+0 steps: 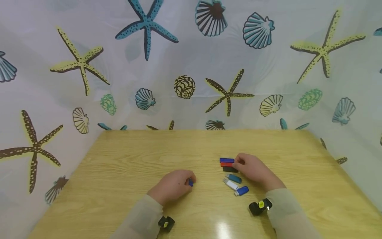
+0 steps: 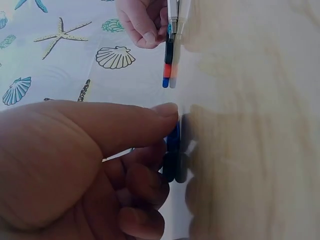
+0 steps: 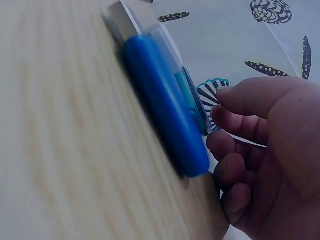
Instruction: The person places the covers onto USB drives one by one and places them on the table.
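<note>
In the head view my left hand pinches a small blue USB stick low at the wooden table. The left wrist view shows the blue stick under the thumb, with a dark end beside the curled fingers. My right hand has its thumb and forefinger bent at the right ends of a red stick and a black stick. Nothing shows between the fingers of the right hand in the right wrist view. Above the red stick lies a dark blue stick, the three stacked in a row.
Nearer me lie a teal USB stick, a white USB stick and another blue USB stick, set at angles. They stand close below the right hand. A seashell-printed curtain borders the wooden table behind and at the sides.
</note>
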The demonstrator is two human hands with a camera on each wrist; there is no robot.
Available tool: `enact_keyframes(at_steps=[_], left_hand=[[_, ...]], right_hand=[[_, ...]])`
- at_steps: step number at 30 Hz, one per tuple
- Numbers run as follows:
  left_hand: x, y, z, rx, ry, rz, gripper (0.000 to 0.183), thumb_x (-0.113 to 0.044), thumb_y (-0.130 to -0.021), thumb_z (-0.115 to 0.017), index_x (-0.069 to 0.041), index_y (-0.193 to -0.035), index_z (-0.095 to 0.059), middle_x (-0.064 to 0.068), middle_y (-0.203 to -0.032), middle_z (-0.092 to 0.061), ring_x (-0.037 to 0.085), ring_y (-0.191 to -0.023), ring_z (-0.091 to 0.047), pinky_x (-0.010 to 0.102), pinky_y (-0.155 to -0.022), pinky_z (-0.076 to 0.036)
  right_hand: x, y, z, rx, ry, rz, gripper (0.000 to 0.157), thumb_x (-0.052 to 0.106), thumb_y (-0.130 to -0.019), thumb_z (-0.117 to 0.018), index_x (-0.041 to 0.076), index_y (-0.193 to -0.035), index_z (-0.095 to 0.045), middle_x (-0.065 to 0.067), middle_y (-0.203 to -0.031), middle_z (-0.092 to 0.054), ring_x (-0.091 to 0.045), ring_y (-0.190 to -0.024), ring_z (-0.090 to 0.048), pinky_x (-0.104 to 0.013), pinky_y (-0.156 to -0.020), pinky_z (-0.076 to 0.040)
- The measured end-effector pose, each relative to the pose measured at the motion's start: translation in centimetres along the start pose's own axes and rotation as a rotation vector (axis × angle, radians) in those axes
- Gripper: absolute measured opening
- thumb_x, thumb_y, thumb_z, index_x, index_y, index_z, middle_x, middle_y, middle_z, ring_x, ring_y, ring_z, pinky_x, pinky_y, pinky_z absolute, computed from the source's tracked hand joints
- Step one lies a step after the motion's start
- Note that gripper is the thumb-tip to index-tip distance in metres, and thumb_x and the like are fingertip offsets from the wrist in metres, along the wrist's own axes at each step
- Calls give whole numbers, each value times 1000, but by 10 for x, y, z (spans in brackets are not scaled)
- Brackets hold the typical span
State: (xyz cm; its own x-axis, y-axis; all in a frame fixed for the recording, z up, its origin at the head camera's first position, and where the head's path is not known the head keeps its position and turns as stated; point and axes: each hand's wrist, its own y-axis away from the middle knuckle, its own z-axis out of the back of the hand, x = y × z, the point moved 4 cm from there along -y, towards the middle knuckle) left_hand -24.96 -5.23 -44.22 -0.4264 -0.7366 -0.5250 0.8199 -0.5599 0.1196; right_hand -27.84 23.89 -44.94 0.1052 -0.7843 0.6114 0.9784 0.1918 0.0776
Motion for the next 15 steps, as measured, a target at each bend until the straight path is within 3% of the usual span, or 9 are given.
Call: enact_keyframes(at_steps=[8, 15], left_hand=[[-1, -3, -2, -21, -69, -20, 8, -13, -94, -69, -20, -97, -70, -13, -83, -57, 9, -75, -54, 30, -73, -47], [2, 0, -4, -10, -38, -14, 11, -10, -95, -67, -21, -93, -66, -8, -88, -50, 11, -76, -51, 29, -73, -46]], right_hand=[[-4, -1, 0, -2, 7, 16, 17, 30, -102, -62, 14, -97, -64, 0, -82, -58, -19, -77, -53, -37, -70, -43], [-8, -2, -2, 5, 8, 8, 16, 30, -102, -62, 14, -98, -64, 0, -84, -59, -19, -78, -53, -37, -72, -44]])
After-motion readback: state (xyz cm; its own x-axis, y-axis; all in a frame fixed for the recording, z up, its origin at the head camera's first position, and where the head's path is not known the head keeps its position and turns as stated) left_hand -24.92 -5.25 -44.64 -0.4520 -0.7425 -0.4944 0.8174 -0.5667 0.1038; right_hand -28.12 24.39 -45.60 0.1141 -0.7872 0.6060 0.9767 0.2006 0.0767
